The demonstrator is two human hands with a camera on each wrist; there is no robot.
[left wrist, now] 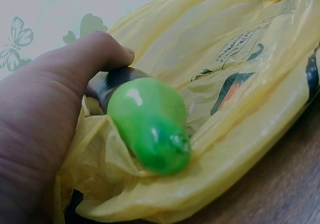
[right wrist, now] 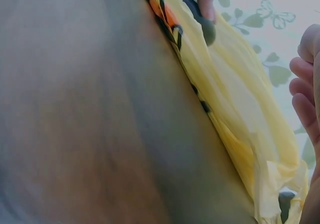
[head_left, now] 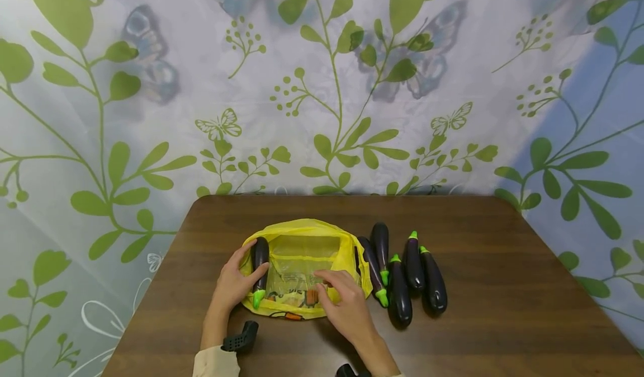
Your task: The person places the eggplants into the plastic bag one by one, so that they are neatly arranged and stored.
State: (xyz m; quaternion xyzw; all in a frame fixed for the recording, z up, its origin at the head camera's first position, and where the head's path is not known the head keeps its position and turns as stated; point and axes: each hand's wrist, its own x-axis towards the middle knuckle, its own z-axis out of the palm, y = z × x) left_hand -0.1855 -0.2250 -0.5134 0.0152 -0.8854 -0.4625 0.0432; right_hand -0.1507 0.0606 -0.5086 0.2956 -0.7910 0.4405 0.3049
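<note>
A yellow plastic bag (head_left: 302,229) lies with its mouth spread wide on the table. My left hand (head_left: 235,282) holds a dark purple eggplant (head_left: 260,254) at the bag's left side, thumb on one side and fingers on the other. Its bright green stem end (left wrist: 147,119) points toward me, and in the left wrist view bag film bunches under it. Over the right front part of the bag hovers my right hand (head_left: 347,304), its fingers loosely bent with nothing between them. In the right wrist view its fingers (right wrist: 302,92) show at the right edge, beside the bag.
Several more eggplants (head_left: 399,298) with green stems lie close together right of the bag, the nearest against its side. The brown wooden table (head_left: 493,265) ends at a hanging cloth (head_left: 322,114) printed with leaves and butterflies.
</note>
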